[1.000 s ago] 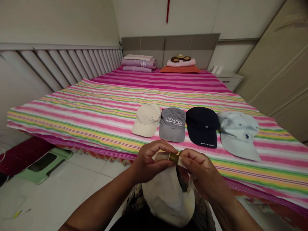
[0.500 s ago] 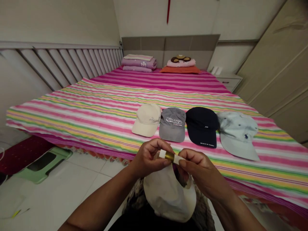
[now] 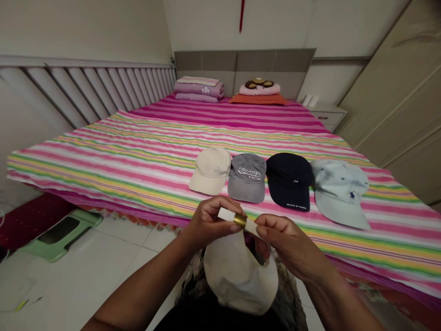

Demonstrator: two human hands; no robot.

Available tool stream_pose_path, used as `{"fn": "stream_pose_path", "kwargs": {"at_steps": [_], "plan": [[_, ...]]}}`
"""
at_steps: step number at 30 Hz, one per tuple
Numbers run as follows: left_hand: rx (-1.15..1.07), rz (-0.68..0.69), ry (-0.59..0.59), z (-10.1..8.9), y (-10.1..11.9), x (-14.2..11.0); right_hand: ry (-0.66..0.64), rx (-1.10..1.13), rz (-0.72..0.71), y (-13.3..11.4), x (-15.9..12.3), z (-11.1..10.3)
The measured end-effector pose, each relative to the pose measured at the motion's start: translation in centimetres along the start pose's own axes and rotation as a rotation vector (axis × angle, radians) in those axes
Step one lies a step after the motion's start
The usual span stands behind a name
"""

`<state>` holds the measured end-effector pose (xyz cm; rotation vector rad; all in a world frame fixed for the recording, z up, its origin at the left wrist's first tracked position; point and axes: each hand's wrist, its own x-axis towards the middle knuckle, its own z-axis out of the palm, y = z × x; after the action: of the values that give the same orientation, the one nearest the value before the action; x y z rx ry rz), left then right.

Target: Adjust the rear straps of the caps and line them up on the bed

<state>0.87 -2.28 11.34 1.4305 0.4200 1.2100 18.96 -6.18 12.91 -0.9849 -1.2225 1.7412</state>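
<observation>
Both of my hands hold a cream cap (image 3: pixel 237 276) up in front of me, its crown facing down and towards me. My left hand (image 3: pixel 212 223) pinches the white fabric back strap (image 3: pixel 227 214) to the left of a small brass buckle (image 3: pixel 240 220). My right hand (image 3: pixel 280 239) grips the strap to the right of the buckle, its fingertips close to the metal. The cap's inside is mostly hidden behind the crown and my fingers.
Four caps lie in a row on the striped bed (image 3: pixel 103 170): cream (image 3: pixel 210 171), grey (image 3: pixel 247 178), navy (image 3: pixel 289 181) and pale blue (image 3: pixel 339 193). A green step stool (image 3: pixel 62 234) and a dark red mat (image 3: pixel 31 220) sit on the tiled floor (image 3: pixel 103 262).
The brass buckle has shifted left along the strap, and more white strap now sticks out on its left. Both hands and the cap have risen slightly.
</observation>
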Motion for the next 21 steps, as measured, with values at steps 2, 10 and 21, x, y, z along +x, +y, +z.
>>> {"fn": "stream_pose_path", "kwargs": {"at_steps": [2, 10, 21], "plan": [[0.011, -0.006, -0.010, -0.07, -0.03, -0.06, 0.036, 0.030, 0.007, -0.04, -0.01, 0.19], [0.080, -0.081, -0.048, -0.21, 0.23, -0.25, 0.079, 0.012, 0.016, -0.36, 0.04, 0.42], [-0.083, -0.270, -0.135, -0.94, 0.52, -0.14, 0.065, -0.067, 0.037, -0.43, 0.19, 0.01]]}}
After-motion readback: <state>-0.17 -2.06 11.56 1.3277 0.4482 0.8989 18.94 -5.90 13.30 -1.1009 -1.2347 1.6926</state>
